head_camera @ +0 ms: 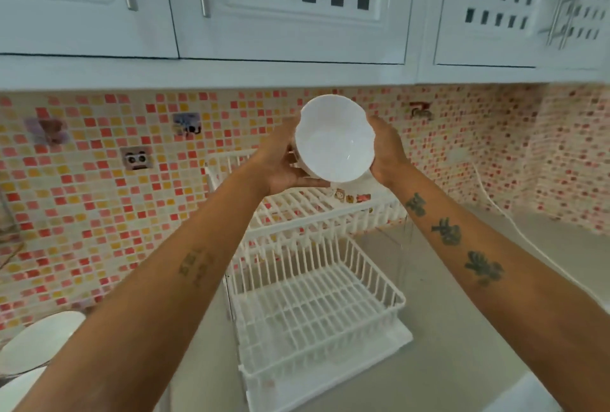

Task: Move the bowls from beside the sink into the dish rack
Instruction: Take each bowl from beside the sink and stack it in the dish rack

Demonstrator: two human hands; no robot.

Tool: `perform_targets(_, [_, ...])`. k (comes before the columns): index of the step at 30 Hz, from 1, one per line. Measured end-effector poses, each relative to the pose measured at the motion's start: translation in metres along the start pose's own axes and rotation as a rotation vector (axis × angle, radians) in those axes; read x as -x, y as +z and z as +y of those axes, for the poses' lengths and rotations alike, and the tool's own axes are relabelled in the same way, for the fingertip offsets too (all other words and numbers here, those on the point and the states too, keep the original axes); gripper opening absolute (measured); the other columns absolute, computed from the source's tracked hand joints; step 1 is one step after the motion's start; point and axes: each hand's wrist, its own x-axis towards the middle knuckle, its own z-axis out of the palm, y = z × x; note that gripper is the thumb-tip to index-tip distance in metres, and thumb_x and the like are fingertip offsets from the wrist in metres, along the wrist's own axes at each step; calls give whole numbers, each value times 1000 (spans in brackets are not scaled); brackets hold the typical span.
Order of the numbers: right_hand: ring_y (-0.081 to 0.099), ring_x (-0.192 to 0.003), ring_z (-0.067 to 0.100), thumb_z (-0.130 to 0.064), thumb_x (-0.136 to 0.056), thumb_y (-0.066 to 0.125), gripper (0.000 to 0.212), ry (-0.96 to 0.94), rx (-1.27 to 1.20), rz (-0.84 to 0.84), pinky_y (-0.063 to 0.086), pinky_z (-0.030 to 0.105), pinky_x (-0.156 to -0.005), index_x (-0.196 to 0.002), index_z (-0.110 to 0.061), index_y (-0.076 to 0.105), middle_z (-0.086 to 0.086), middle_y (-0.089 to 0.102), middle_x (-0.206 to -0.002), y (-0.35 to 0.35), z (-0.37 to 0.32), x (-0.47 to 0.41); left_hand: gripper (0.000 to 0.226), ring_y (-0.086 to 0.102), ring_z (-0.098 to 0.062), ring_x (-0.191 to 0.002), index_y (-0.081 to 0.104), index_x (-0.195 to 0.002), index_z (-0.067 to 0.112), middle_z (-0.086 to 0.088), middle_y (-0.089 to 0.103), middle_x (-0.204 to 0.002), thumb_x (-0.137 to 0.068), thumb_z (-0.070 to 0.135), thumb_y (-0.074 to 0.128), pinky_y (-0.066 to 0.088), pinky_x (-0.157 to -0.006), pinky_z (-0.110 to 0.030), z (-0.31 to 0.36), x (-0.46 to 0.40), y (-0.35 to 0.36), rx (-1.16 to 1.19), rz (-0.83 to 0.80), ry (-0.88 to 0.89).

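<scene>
A white bowl (334, 139) is held up in the air, tilted so its inside faces me, above the upper tier of a white two-tier dish rack (317, 299). My left hand (280, 164) grips its left side and underside. My right hand (386, 150) holds its right edge. Both tiers of the rack look empty. Two more white bowls (39, 339) sit at the lower left, partly hidden behind my left forearm.
White wall cabinets (297, 15) hang close above the raised bowl. A pink and yellow mosaic backsplash (99, 197) runs behind the rack. The grey countertop (478, 329) extends to the right of the rack, with a white cable (515, 223) lying across it.
</scene>
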Motion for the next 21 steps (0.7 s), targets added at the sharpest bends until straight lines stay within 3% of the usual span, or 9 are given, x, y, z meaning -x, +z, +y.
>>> perform_targets(3, [60, -109, 38, -36, -93, 41, 39, -40, 74, -32, 51, 55, -86, -108, -6, 63, 15, 64, -119, -20, 3, -16, 58, 54, -41, -116, 45, -139, 21, -13, 48, -131, -92, 52, 54, 56, -81, -60, -4, -21, 12, -169, -14, 59])
perform_targets(7, [56, -88, 23, -36, -96, 39, 32, -40, 51, -30, 45, 32, -72, -77, -20, 59, 10, 60, -97, -36, 8, -36, 59, 59, -31, -114, 46, -133, 16, -7, 53, -130, -87, 50, 62, 59, -80, -52, -12, -50, 24, -468, 82, 215])
perform_targets(11, [61, -79, 15, -32, -100, 36, 39, -24, 24, -29, 47, 24, -69, -76, -19, 64, 7, 66, -90, -47, 22, -56, 60, 64, -13, -97, 47, -128, 16, -2, 55, -121, -80, 36, 77, 61, -68, -26, -22, -72, 29, -728, 114, 470])
perform_targets(15, [63, -76, 17, -30, -97, 41, 34, -14, 80, -3, 49, 29, -68, -86, -13, 68, 6, 68, -87, -53, 34, -71, 79, 56, -25, -113, 43, -128, 19, -7, 47, -130, -65, 40, 86, 57, -89, -41, -36, -98, 30, -989, 89, 573])
perform_targets(17, [60, -69, 20, -28, -91, 51, 24, 16, 63, 26, 47, 32, -67, -76, -14, 64, 5, 63, -77, -55, 40, -75, 84, 49, -28, -118, 42, -127, 24, -5, 45, -130, -59, 48, 85, 52, -94, -47, -44, -109, 31, -1089, 78, 564])
perform_targets(21, [62, -72, 23, -28, -87, 58, 17, 93, 50, 39, 48, 32, -64, -80, -14, 65, 6, 65, -81, -63, 55, -79, 80, 38, -24, -121, 41, -126, 22, -4, 41, -132, -64, 40, 87, 45, -99, -42, -58, -121, 35, -1169, 49, 552])
